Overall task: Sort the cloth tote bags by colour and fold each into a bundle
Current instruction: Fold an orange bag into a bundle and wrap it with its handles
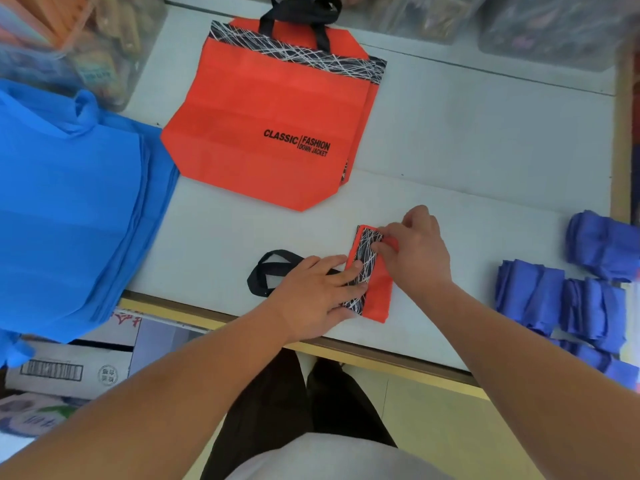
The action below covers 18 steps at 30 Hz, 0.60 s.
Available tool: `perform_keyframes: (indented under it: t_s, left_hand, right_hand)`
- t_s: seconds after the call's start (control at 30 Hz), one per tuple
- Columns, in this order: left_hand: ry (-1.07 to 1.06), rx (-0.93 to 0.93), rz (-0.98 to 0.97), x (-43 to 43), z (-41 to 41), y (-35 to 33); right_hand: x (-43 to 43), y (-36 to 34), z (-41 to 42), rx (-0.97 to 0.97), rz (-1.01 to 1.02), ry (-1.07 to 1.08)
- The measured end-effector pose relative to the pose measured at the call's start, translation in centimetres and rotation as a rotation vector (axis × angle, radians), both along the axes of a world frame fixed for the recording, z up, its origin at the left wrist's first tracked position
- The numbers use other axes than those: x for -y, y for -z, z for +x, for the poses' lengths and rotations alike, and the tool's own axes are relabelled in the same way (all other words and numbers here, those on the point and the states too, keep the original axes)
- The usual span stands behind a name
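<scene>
From the head camera, the folded orange bag (379, 292) lies as a narrow strip near the front edge of the surface (485, 150), black handles (270, 271) trailing toward 9 o'clock. The left hand (318, 292) presses flat on it with straight fingers; the right hand (415, 247) pinches its 12 o'clock end. From it, flat orange bags (270, 126) lie at 11 o'clock, a blue stack (69, 202) at 9, purple-blue bundles (554, 299) at 3.

A folded orange tote (379, 289) lies near the flat orange totes (259, 116).
</scene>
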<state>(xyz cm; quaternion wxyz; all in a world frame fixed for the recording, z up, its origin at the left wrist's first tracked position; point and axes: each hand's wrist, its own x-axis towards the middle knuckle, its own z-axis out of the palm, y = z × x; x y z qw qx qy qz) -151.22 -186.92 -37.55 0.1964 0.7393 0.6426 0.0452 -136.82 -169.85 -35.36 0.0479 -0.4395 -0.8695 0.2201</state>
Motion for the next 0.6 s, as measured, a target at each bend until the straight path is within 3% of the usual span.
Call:
perform_keyframes:
  t_s: [0.1, 0.27, 0.4, 0.5, 0.6]
  left_hand:
    - [-0.057, 0.101, -0.06, -0.9, -0.3, -1.3]
    - [-0.216, 0.221, -0.285, -3.3, -1.0, -3.4]
    - [-0.406, 0.34, -0.336, -6.1, -1.3, -4.6]
    - [-0.568, 0.412, -0.342, -8.2, -1.3, -3.9]
    - [-0.652, 0.283, -0.308, -9.6, -0.7, -3.2]
  right_hand:
    - [0.4, -0.6, 0.5, 0.098, 0.053, -0.13]
    - [0.5, -1.7, 1.8, -0.008, -0.372, -0.008]
    - [-0.9, -2.9, 1.8, -0.089, -0.789, -0.014]
    - [-1.4, -2.1, 2.1, -0.048, -0.749, -0.017]
    - [-1.7, -0.5, 2.4, -0.096, -0.58, 0.123]
